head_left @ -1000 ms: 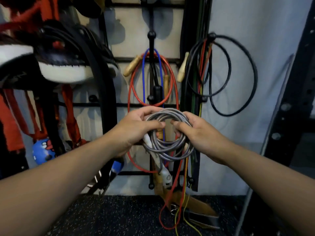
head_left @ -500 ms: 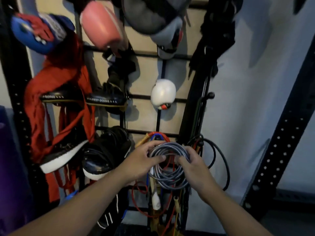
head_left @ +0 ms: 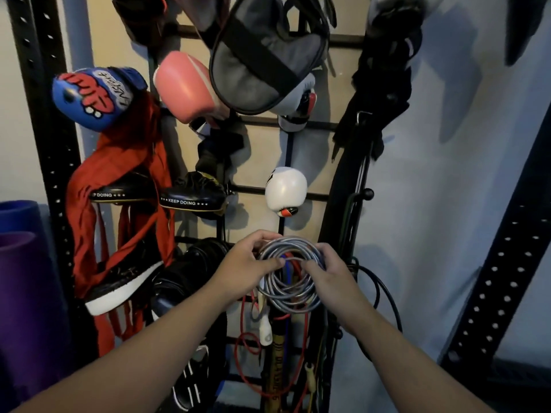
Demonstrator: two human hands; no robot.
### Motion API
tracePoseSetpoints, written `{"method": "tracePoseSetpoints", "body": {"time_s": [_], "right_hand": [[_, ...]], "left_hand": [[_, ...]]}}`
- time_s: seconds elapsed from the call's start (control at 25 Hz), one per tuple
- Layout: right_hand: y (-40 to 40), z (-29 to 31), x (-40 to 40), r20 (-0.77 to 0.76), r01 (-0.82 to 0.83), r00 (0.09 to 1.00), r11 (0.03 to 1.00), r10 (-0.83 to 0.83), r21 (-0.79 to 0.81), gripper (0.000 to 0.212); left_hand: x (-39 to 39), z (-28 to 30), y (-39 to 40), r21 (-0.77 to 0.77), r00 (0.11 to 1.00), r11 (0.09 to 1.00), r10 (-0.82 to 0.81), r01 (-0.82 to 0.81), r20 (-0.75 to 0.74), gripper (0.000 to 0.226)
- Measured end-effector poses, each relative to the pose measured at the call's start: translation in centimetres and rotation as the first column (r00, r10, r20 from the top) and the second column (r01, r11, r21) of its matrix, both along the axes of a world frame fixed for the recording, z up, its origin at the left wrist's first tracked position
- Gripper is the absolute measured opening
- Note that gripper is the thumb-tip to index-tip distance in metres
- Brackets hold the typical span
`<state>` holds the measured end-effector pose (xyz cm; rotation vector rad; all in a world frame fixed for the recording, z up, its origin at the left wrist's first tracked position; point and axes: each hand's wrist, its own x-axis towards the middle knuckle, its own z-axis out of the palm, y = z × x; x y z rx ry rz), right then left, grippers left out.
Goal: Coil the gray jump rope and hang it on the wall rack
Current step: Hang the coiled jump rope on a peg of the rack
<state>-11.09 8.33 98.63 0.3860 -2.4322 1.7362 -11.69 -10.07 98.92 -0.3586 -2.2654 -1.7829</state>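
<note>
Since 0.5 s ago the view has tipped up a bit more: the blue glove (head_left: 94,97) and pink glove (head_left: 186,87) now sit lower in frame, and the hands w/ the coil sit closer to the white glove (head_left: 285,188) than before. The grip looks unchanged.

Gray rope (head_left: 289,275) is wound into a multi-loop coil, held upright in front of the rack (head_left: 286,150), not on a peg. Left hand (head_left: 247,263) pinches the coil's upper left side, thumb in front, fingers curled behind. Right hand (head_left: 329,277) clamps the right side, fingertips reaching into the loop centre. A white handle (head_left: 265,330) hangs below the coil; can't tell for sure it belongs to this rope.

Behind the coil: red rope (head_left: 243,347) and blue rope (head_left: 287,269) on the rack; black cable loop (head_left: 384,296) to the right.

Readable text: black pad (head_left: 193,198) reads "KEEP DOING" btwn stars; a second pad (head_left: 125,190) beside it shows "P DOING". The blue glove has white lettering, too skewed to read. The yellow-and-black strip (head_left: 275,368) below has print, illegible.

Red straps (head_left: 86,216) drape at left; the gray bag (head_left: 265,61) hangs up top. Purple roll (head_left: 26,308) at the left edge.
</note>
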Motion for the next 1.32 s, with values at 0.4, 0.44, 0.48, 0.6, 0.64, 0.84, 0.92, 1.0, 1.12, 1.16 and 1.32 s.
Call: {"method": "tracePoseSetpoints", "body": {"time_s": [0.4,0.44,0.48,0.6,0.64,0.84,0.92,1.0,1.12,1.16,1.32], "right_hand": [[-1.6,-4.3,-11.1,0.057,0.081,0.995,0.996,-0.079,-0.028,0.013],[-2.1,-4.9,-12.7,0.067,0.096,0.993,0.995,-0.093,-0.038,0.014],[-2.7,-5.8,-14.3,0.083,0.111,0.991,0.993,-0.108,-0.034,0.015],[-3.7,-8.5,-19.0,0.104,0.138,0.985,0.99,-0.14,0.025,0.012],[-3.9,-9.5,-20.6,0.116,0.145,0.982,0.989,-0.148,0.038,0.01],[-4.1,-14.5,-28.2,0.162,0.25,0.953,0.967,-0.254,0.045,0.02],[-4.0,-16.4,-31.0,0.173,0.268,0.947,0.963,-0.27,0.036,0.021],[-4.0,-17.7,-32.3,0.207,0.264,0.943,0.964,-0.261,0.013,0.025],[-3.9,-19.9,-34.0,0.251,0.236,0.939,0.971,-0.234,0.021,0.029],[-3.9,-20.7,-34.5,0.262,0.22,0.939,0.975,-0.221,0.033,0.032],[-4.4,-23.2,-36.8,0.29,0.176,0.93,0.966,-0.226,0.189,0.037]], "left_hand": [[-11.9,-5.1,-0.5,-0.136,0.988,0.981,0.128,-0.139,-0.091,0.043],[-13.8,-5.8,-0.9,-0.156,0.987,0.977,0.129,-0.144,-0.101,0.043],[-15.7,-6.7,-1.3,-0.166,0.986,0.975,0.131,-0.147,-0.099,0.043],[-20.5,-9.5,-2.0,-0.212,0.987,0.967,0.119,-0.139,-0.107,0.043],[-22.1,-10.6,-2.1,-0.225,0.987,0.965,0.115,-0.137,-0.108,0.044],[-28.6,-15.5,-1.1,-0.244,0.992,0.964,0.089,-0.108,-0.088,0.044],[-30.8,-17.4,-0.6,-0.222,0.991,0.967,0.109,-0.123,-0.071,0.044],[-32.3,-18.9,-0.6,-0.243,0.992,0.962,0.112,-0.123,-0.06,0.044],[-34.6,-21.4,-1.2,-0.261,0.994,0.959,0.107,-0.111,-0.031,0.043],[-35.0,-21.8,-1.4,-0.264,0.994,0.958,0.111,-0.11,-0.011,0.043],[-36.0,-22.5,-1.3,-0.361,0.993,0.929,0.102,-0.075,0.056,0.046]]}}
